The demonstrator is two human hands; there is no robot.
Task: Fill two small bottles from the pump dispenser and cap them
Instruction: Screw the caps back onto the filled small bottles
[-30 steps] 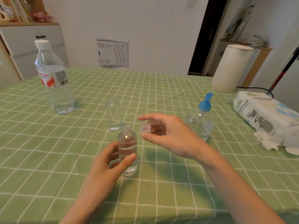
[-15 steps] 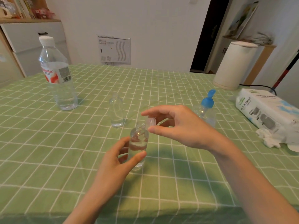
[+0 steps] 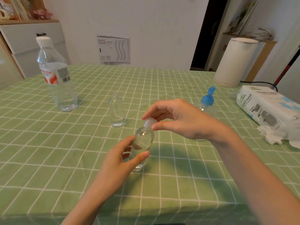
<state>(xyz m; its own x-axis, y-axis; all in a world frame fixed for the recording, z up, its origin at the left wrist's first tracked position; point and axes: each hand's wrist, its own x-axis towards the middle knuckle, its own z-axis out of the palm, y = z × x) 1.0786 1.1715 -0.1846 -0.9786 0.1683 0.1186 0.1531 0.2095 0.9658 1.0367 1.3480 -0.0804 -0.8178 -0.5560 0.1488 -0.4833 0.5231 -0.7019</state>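
My left hand (image 3: 120, 158) grips a small clear bottle (image 3: 143, 142) with liquid in it, standing on the green checked tablecloth (image 3: 65, 159). My right hand (image 3: 183, 119) pinches a small translucent cap (image 3: 150, 122) that sits on this bottle's neck. A second small clear bottle (image 3: 116, 110) stands uncapped a little farther back, with a little liquid at its bottom. The pump dispenser (image 3: 207, 101) with a blue head stands behind my right hand, its body mostly hidden by it.
A large water bottle (image 3: 56, 75) with a white cap stands at the back left. A pack of tissue paper (image 3: 267, 104) and crumpled tissues (image 3: 269, 135) lie at the right edge. A white cylindrical appliance (image 3: 233, 62) stands at the back right.
My right hand brought the cap from beside the bottle down onto its neck. My left hand kept its hold on the bottle.
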